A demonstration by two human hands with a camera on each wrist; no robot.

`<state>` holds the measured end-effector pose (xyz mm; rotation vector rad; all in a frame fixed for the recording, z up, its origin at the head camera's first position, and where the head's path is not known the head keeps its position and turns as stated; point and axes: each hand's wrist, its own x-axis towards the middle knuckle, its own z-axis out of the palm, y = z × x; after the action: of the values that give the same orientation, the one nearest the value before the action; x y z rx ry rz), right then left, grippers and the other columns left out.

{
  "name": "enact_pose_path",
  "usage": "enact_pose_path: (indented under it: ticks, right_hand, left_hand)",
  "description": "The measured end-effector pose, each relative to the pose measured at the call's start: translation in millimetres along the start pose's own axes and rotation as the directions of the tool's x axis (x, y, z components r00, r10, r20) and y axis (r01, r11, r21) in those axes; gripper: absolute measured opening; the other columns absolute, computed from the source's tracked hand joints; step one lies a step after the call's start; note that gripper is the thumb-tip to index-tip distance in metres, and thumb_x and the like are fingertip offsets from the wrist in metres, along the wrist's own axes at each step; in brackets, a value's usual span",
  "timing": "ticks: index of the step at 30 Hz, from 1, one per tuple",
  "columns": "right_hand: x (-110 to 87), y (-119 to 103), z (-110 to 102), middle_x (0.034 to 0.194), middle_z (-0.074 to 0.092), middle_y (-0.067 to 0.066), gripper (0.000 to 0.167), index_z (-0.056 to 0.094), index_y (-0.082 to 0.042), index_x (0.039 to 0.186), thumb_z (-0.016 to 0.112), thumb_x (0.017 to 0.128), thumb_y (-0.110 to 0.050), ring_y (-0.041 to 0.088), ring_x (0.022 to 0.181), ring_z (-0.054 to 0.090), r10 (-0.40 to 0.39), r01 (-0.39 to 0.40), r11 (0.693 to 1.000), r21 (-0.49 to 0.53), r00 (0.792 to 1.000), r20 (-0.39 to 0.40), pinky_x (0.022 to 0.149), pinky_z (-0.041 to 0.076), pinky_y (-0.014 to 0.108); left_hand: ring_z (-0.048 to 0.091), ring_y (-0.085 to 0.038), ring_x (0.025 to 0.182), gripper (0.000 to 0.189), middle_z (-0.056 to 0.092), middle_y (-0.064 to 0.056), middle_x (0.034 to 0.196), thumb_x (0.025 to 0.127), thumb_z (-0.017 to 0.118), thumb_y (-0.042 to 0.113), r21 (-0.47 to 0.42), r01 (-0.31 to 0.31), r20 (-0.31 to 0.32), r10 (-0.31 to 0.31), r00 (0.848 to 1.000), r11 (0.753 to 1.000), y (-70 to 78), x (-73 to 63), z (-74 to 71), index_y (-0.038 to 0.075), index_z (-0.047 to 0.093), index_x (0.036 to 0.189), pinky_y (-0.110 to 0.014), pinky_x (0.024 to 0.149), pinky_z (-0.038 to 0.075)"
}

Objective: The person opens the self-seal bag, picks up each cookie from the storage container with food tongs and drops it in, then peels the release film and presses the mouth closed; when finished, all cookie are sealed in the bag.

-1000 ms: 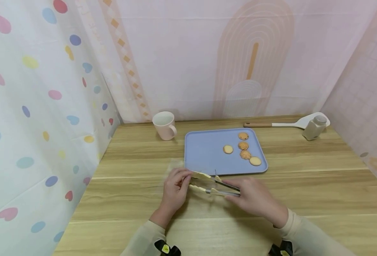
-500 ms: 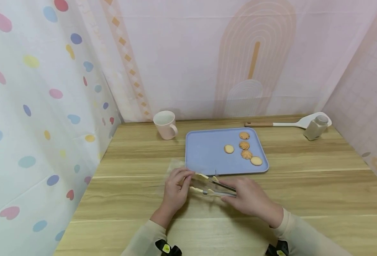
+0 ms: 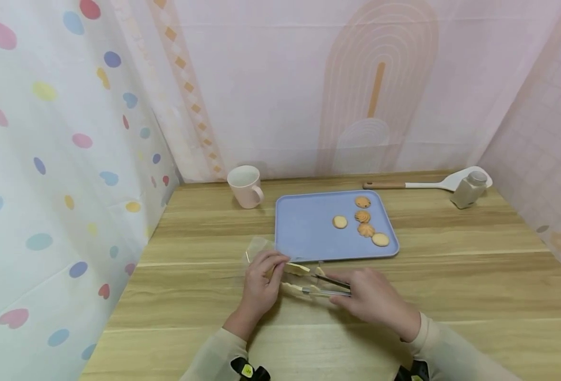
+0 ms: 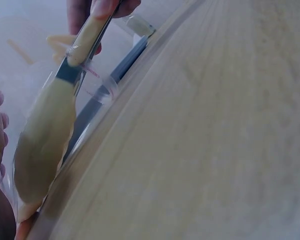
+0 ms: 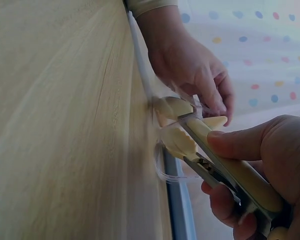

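Note:
My right hand (image 3: 373, 296) grips a pair of tongs (image 3: 328, 292) with metal arms and cream-coloured heads. In the right wrist view the thumb presses the cream grip of the tongs (image 5: 240, 175), and the two heads stand apart. Clear plastic, apparently a bag (image 3: 260, 245), surrounds the heads. My left hand (image 3: 260, 283) pinches the plastic's edge beside the tong tips. The left wrist view shows one broad head (image 4: 47, 140) close up, with plastic wrapped near the arms. Whether anything lies inside the plastic I cannot tell.
Just beyond the hands lies a blue tray (image 3: 304, 222), with several cookies (image 3: 366, 229) towards its right side. A pink mug (image 3: 246, 188) stands at the back left. At the back right are a white spatula (image 3: 423, 186) and a lidded jar (image 3: 468, 190).
The right hand and tongs have shifted slightly left, towards the left hand. The plastic's far corner shows more clearly. Tray, cookies and mug stay put.

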<state>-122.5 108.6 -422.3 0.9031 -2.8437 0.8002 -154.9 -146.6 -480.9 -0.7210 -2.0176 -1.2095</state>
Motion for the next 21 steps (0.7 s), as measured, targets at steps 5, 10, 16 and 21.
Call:
enact_pose_path:
  ticks: [5,10,16,21]
  right_hand:
    - [4.3,-4.2,2.2,0.104,0.072,0.001,0.042,0.070,-0.017,0.118,0.079,0.079,-0.030,-0.001,0.049,0.040,0.018,-0.018,1.000,-0.006,1.000,-0.003,0.053,0.043,0.021]
    - [8.4,-7.3,3.2,0.107,0.071,0.000,0.041,0.070,-0.018,0.117,0.078,0.079,-0.031,-0.001,0.051,0.040,0.014,-0.014,1.000,-0.014,1.000,-0.009,0.056,0.043,0.022]
    - [14.0,-9.1,6.4,0.105,0.072,-0.001,0.042,0.070,-0.017,0.117,0.078,0.079,-0.032,-0.001,0.043,0.029,0.013,-0.013,1.000,0.016,1.000,0.010,0.050,0.038,0.021]
    - [16.7,-8.9,6.9,0.104,0.072,-0.001,0.042,0.070,-0.017,0.118,0.078,0.080,-0.031,-0.001,0.042,0.027,0.006,-0.007,0.999,0.046,1.000,0.024,0.045,0.035,0.021]
  left_hand:
    - [0.061,-0.021,0.090,0.016,0.066,-0.007,0.096,0.086,0.064,-0.005,0.001,-0.021,-0.001,0.021,1.000,1.000,-0.3,0.4,1.6,0.006,0.072,0.096,-0.024,0.082,0.048]
    - [0.062,-0.021,0.087,0.016,0.067,-0.006,0.094,0.085,0.065,-0.005,0.013,-0.047,-0.011,0.047,0.999,0.999,-1.4,1.4,1.7,0.006,0.072,0.095,-0.022,0.079,0.049]
    - [0.063,-0.018,0.089,0.014,0.068,-0.003,0.096,0.085,0.067,-0.001,0.065,-0.036,-0.013,0.037,0.999,0.997,-0.4,-0.3,0.7,0.008,0.073,0.093,-0.037,0.078,0.047]
    - [0.061,-0.019,0.093,0.012,0.067,-0.002,0.098,0.087,0.066,0.001,0.076,-0.005,0.010,0.004,1.000,0.997,3.9,-0.9,-1.4,0.008,0.073,0.094,-0.045,0.082,0.039]
